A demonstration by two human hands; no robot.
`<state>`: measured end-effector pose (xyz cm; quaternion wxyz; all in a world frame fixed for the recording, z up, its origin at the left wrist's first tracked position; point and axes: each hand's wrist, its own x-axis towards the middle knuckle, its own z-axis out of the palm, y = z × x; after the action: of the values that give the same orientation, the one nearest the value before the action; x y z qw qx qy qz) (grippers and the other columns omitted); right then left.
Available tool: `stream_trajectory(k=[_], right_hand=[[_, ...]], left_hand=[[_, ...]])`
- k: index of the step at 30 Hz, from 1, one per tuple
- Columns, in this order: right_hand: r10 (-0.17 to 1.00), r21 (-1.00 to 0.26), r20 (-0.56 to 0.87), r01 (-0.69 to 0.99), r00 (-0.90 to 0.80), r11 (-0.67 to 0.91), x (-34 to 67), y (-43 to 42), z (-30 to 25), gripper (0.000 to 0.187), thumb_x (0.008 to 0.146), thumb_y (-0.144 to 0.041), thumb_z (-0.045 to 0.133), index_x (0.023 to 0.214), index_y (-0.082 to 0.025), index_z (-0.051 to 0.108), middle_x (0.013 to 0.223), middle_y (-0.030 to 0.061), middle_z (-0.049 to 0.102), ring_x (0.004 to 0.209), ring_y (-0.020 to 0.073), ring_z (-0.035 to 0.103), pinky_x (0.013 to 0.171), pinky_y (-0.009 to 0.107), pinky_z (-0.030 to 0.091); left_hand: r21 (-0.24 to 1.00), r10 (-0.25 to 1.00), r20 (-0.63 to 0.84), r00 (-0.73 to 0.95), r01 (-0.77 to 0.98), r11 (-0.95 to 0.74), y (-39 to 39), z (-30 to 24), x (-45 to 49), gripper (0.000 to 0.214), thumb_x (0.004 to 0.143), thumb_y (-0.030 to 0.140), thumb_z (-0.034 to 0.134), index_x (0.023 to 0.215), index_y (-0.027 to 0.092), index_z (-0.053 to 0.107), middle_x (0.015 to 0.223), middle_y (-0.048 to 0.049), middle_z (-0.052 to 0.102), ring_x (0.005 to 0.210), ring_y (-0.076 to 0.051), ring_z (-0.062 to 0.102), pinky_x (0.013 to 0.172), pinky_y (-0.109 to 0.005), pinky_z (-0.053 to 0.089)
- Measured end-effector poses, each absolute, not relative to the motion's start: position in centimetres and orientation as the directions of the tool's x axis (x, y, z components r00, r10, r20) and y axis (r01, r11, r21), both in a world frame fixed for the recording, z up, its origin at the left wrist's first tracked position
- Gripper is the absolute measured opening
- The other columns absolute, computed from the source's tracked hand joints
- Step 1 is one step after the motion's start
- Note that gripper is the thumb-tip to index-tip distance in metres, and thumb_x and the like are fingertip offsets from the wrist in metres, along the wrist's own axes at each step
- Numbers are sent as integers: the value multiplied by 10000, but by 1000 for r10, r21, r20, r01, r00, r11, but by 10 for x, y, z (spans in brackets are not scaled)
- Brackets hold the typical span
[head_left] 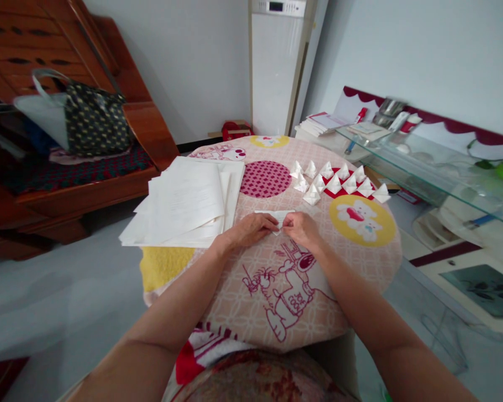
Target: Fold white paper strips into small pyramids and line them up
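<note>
A small piece of folded white paper (278,216) lies at the middle of the round table, its lower end narrowing to a point. My left hand (255,228) grips its left side with the fingers pressed together. On the right side, my right hand (300,228) pinches the same paper, and the two hands nearly meet. Parts of the paper are hidden under the fingers. Beyond my right hand stand several small folded paper boats (312,194), grouped in loose rows. To the left of my hands rests a stack of white paper sheets (184,195), some with faint print.
A patterned cloth (318,312) covers the round table. Close on the right is a glass-topped cabinet (436,173) with papers and metal cups on it. A wooden bench (146,134) at left holds a dark patterned bag (94,120). A white upright unit (275,72) stands behind.
</note>
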<state>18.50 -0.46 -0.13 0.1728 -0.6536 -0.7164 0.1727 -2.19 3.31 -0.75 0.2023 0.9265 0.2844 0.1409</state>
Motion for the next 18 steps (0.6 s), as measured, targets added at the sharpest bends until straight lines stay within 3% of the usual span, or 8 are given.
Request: stream_trajectory(k=[18], right_hand=[[989, -495, -45, 863, -142, 102, 173, -14, 10, 65, 831, -190, 726, 779, -197, 765, 766, 33, 751, 710, 172, 646, 637, 275, 395]], left_hand=[[515, 597, 153, 787, 452, -728, 33, -9, -21, 440, 899, 22, 481, 1116, 238, 796, 1254, -38, 751, 1118, -166, 708, 1023, -304, 528]])
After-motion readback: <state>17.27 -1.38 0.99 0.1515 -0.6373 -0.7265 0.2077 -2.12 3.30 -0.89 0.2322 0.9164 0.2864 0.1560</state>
